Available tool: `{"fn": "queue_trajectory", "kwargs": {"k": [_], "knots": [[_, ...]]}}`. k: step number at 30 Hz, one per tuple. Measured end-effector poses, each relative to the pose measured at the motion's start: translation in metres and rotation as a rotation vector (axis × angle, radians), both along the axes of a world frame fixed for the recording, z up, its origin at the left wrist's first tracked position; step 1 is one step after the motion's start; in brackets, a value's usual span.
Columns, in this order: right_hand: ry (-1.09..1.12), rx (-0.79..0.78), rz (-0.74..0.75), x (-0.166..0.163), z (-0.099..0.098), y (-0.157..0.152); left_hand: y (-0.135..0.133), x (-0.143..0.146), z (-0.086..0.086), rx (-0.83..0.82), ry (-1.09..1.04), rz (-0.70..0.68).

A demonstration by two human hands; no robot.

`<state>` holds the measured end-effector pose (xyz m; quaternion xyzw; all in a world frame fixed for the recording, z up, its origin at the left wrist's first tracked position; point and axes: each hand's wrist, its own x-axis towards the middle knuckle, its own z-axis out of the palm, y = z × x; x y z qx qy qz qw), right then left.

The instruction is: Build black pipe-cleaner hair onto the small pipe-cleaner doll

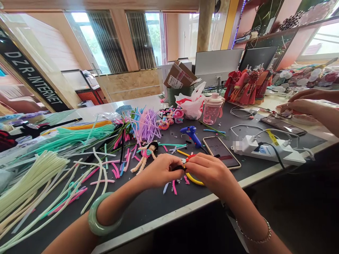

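Black pipe-cleaner piece (180, 168), small and partly hidden, sits between the fingertips of both hands, just above the near edge of the dark table (159, 206). We see the left hand (161, 171) and the right hand (209, 173) curled nearly closed, thumbs and forefingers meeting on the piece. A yellow curved strand (195, 181) shows under the right hand; we cannot tell whether that hand grips it. A small pipe-cleaner doll (145, 153) lies just beyond the left hand. A blue glue gun (192, 135) and a smartphone (221, 151) lie beyond the right hand. Lilac pipe cleaners (148, 125) lie farther back. At far right, another person's hands (302, 102) rest on the table.
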<state>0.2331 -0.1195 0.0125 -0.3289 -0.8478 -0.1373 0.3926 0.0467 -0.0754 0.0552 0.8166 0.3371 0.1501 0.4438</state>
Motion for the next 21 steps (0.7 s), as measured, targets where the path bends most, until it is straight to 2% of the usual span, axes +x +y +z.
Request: {"fn": "queue_trajectory", "kwargs": {"k": [4,11,17,21], "knots": [[0.120,0.021,-0.045,0.001,-0.004,0.000,0.002,0.001,-0.004,-0.099,-0.128,0.049],[0.308,0.191,-0.233,-0.011,-0.012,-0.003,-0.002,0.009,-0.011,-0.195,-0.358,0.195],[0.452,0.158,-0.315,-0.030,-0.013,-0.005,-0.006,0.015,-0.017,-0.260,-0.527,0.316],[0.505,0.041,-0.299,-0.037,-0.015,-0.008,-0.007,0.018,-0.024,-0.290,-0.644,0.438]]}}
